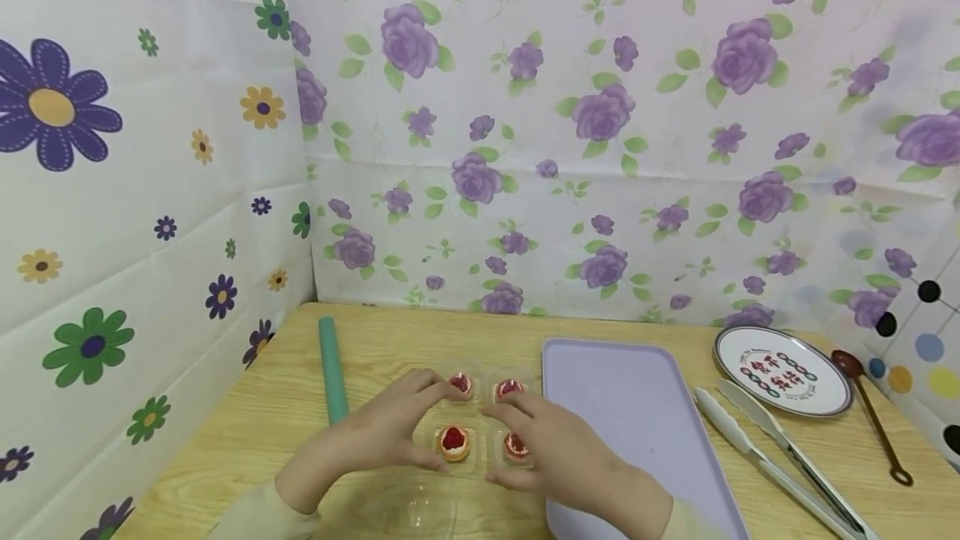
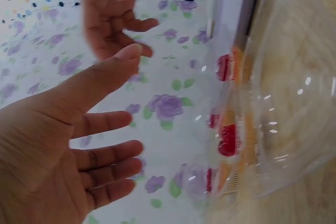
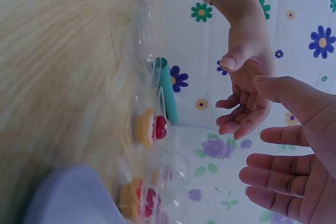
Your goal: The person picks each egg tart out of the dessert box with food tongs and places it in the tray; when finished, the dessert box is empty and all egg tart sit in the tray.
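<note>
Several small fruit tarts with red topping sit in the compartments of a clear plastic box (image 1: 480, 463); one tart (image 1: 453, 440) shows whole at the front left. Hinged out toward me, the box's clear lid (image 1: 420, 511) lies over the table. My left hand (image 1: 390, 427) hovers at the box's left side, fingers apart and relaxed, holding nothing. On the other side my right hand (image 1: 562, 448) is likewise relaxed and holds nothing, covering part of a right-hand tart (image 1: 516, 445) in the head view. Both wrist views show the hands raised above the tarts with a gap beneath them.
Right of the box lies a lilac tray (image 1: 622, 382). Further right are metal tongs (image 1: 780, 457), a white plate (image 1: 783, 373) with red lettering and a brown ladle (image 1: 870, 407). A green stick (image 1: 332, 365) lies at the left. Flowered cloths (image 1: 525, 132) hang behind the table.
</note>
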Tool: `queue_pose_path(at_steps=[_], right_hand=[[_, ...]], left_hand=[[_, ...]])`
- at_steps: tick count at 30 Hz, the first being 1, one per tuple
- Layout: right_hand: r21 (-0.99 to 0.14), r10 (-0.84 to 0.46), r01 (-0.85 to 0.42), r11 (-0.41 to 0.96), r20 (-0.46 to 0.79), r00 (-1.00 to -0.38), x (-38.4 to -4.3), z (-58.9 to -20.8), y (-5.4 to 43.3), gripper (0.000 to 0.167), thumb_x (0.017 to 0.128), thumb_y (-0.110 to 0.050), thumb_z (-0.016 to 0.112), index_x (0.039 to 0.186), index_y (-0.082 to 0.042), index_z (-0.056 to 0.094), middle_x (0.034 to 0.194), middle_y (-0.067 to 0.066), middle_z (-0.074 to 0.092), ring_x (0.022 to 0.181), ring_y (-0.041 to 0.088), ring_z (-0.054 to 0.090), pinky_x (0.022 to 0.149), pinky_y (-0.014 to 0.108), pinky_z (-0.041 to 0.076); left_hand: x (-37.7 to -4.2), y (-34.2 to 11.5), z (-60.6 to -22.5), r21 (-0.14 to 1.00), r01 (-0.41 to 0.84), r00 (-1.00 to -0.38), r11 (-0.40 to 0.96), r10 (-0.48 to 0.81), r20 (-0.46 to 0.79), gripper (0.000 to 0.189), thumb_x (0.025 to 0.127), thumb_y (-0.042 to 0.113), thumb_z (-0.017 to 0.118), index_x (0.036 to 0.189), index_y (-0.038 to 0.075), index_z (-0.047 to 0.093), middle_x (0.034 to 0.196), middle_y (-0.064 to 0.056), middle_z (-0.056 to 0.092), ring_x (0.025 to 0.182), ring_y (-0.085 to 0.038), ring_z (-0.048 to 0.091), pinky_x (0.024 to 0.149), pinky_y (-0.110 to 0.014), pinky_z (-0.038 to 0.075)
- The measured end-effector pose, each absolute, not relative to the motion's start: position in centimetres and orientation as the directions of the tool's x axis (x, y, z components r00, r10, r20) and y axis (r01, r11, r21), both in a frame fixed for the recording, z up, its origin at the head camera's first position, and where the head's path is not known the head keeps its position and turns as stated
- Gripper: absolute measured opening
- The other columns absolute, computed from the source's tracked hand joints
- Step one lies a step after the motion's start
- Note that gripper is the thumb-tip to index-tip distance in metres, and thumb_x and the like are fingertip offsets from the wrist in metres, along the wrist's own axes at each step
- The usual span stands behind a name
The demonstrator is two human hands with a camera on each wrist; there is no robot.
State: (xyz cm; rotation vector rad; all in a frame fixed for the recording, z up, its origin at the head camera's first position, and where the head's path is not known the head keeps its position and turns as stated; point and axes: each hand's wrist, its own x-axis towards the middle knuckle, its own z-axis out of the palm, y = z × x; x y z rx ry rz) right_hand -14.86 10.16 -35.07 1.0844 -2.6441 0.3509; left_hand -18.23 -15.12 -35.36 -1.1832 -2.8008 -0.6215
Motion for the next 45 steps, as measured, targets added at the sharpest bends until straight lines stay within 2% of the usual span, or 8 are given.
queue_pose_path(at_steps=[8, 14, 19, 24, 31, 35, 40, 45], right_hand=[[-0.133, -0.656, -0.702, 0.700, 0.267, -0.706, -16.8, -34.2, 11.2, 0.050, 0.082, -0.041, 0.073, 0.122, -0.013, 0.062, 0.118, 0.001, 0.061, 0.105, 0.015, 0.062, 0.081, 0.030, 0.057], [-0.153, -0.671, -0.700, 0.697, 0.206, -0.713, -18.4, -34.7, 11.8, 0.047, 0.082, -0.041, 0.074, 0.120, -0.016, 0.064, 0.118, 0.000, 0.062, 0.108, 0.016, 0.060, 0.084, 0.033, 0.056], [-0.156, -0.662, -0.675, 0.721, 0.131, -0.738, -19.5, -35.2, 11.9, 0.057, 0.078, -0.043, 0.077, 0.124, -0.014, 0.062, 0.115, 0.003, 0.063, 0.104, 0.019, 0.060, 0.083, 0.035, 0.055], [-0.144, -0.636, -0.636, 0.759, 0.047, -0.770, -20.3, -36.2, 11.7, 0.073, 0.075, -0.048, 0.078, 0.134, -0.011, 0.055, 0.118, 0.005, 0.062, 0.104, 0.020, 0.060, 0.083, 0.036, 0.055], [-0.081, -0.667, -0.667, 0.741, 0.035, -0.744, -20.7, -37.3, 11.2, 0.071, 0.072, -0.053, 0.077, 0.125, -0.009, 0.061, 0.112, 0.004, 0.062, 0.096, 0.015, 0.058, 0.082, 0.031, 0.054], [-0.028, -0.693, -0.694, 0.719, 0.044, -0.720, -20.8, -37.6, 10.9, 0.072, 0.073, -0.058, 0.074, 0.124, -0.008, 0.062, 0.113, 0.005, 0.064, 0.100, 0.016, 0.059, 0.084, 0.032, 0.054], [-0.021, -0.664, -0.664, 0.747, -0.001, -0.747, -20.9, -37.7, 10.7, 0.076, 0.072, -0.059, 0.074, 0.128, -0.009, 0.060, 0.121, 0.009, 0.063, 0.108, 0.021, 0.060, 0.089, 0.036, 0.054], [0.000, -0.647, -0.647, 0.763, -0.019, -0.763, -20.7, -37.9, 10.5, 0.079, 0.071, -0.060, 0.075, 0.130, -0.010, 0.060, 0.124, 0.011, 0.060, 0.108, 0.023, 0.061, 0.088, 0.037, 0.055]], left_hand=[[-19.9, -12.8, -36.9, 0.329, 0.677, -0.729, 0.659, 0.662, 0.173, 0.074, 0.073, 0.042, 0.081, 0.134, 0.014, 0.050, 0.125, -0.001, 0.054, 0.116, -0.020, 0.051, 0.097, -0.040, 0.048], [-21.0, -12.0, -38.1, 0.307, 0.678, -0.732, 0.668, 0.651, 0.201, 0.073, 0.072, 0.043, 0.081, 0.132, 0.012, 0.052, 0.121, -0.002, 0.058, 0.111, -0.018, 0.053, 0.095, -0.038, 0.048], [-21.7, -11.4, -38.8, 0.298, 0.678, -0.733, 0.671, 0.643, 0.220, 0.069, 0.071, 0.044, 0.081, 0.127, 0.012, 0.056, 0.123, -0.002, 0.057, 0.115, -0.021, 0.051, 0.099, -0.044, 0.045], [-21.9, -10.8, -39.6, 0.267, 0.672, -0.740, 0.691, 0.639, 0.209, 0.073, 0.067, 0.052, 0.080, 0.123, 0.010, 0.059, 0.117, -0.002, 0.056, 0.110, -0.019, 0.047, 0.098, -0.041, 0.042], [-22.0, -10.3, -40.6, 0.242, 0.646, -0.762, 0.724, 0.631, 0.148, 0.074, 0.064, 0.060, 0.079, 0.118, 0.013, 0.061, 0.112, 0.003, 0.056, 0.110, -0.016, 0.049, 0.103, -0.042, 0.038], [-22.1, -10.1, -41.0, 0.179, 0.656, -0.755, 0.733, 0.637, 0.157, 0.075, 0.061, 0.064, 0.077, 0.115, 0.014, 0.061, 0.110, 0.004, 0.057, 0.110, -0.016, 0.048, 0.103, -0.040, 0.038], [-22.0, -9.8, -41.2, 0.140, 0.666, -0.745, 0.732, 0.645, 0.170, 0.076, 0.060, 0.067, 0.076, 0.113, 0.015, 0.062, 0.108, 0.004, 0.056, 0.109, -0.016, 0.048, 0.107, -0.040, 0.036], [-21.9, -9.6, -41.3, 0.120, 0.666, -0.745, 0.736, 0.649, 0.154, 0.077, 0.060, 0.067, 0.076, 0.114, 0.014, 0.061, 0.108, 0.004, 0.055, 0.109, -0.016, 0.047, 0.112, -0.042, 0.031]])
